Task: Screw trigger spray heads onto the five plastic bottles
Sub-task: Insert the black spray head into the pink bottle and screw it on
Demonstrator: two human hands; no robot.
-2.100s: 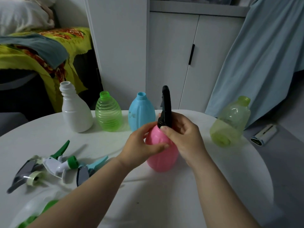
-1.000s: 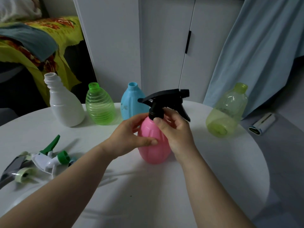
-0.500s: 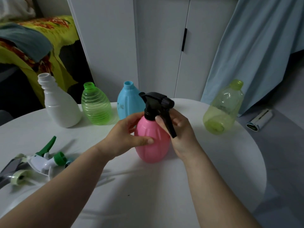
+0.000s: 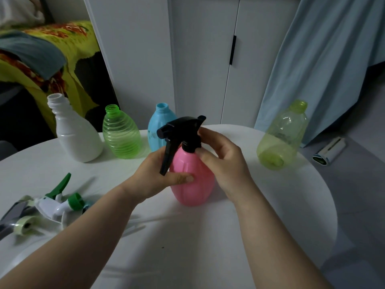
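A pink bottle [image 4: 193, 180] stands upright mid-table with a black trigger spray head [image 4: 179, 130] on its neck, nozzle pointing left. My left hand [image 4: 154, 174] wraps the bottle's left side. My right hand [image 4: 220, 157] grips the black collar of the spray head. Behind stand a white bottle [image 4: 73, 134], a ribbed green bottle [image 4: 120, 134] and a blue bottle [image 4: 158, 126], all uncapped. A yellow-green bottle [image 4: 281, 136] leans at the right. Loose spray heads [image 4: 54, 203] lie at the left edge.
The round white table [image 4: 187, 247] ends close on the right. A white roller-like object [image 4: 330, 151] lies on the grey surface beyond it. White cabinet doors [image 4: 208, 59] and a hanging blue cloth [image 4: 323, 59] stand behind; a bed with a yellow blanket [image 4: 41, 49] is at the left.
The black spray head has turned on the pink bottle: its nozzle swung round from pointing right to pointing left. My right hand shifted its hold on the collar. Left hand kept the bottle still.
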